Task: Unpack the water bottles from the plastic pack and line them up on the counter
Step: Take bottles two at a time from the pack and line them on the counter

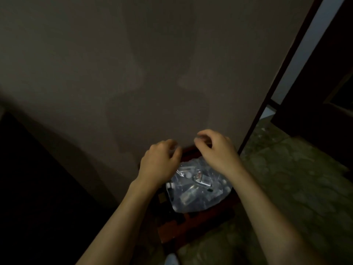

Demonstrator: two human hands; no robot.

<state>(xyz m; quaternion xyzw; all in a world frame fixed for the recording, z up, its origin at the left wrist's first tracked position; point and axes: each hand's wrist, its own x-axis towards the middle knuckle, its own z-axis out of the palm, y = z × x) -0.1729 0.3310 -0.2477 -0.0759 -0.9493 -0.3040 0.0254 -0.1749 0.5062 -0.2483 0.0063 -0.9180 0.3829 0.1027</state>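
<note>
**Both hands above the plastic pack**

I see the plastic pack (198, 190) of water bottles low at centre, on a red-brown stand. My left hand (159, 161) and right hand (215, 148) hover above its far end, fingers curled; whether they pinch the wrap, I cannot tell.

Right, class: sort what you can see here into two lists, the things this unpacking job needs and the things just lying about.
Belongs to the job:
plastic pack of water bottles
left hand, fingers curled above the pack
right hand, fingers curled above the pack

Just there:
red stand under the pack
grey wall
patterned floor
</note>
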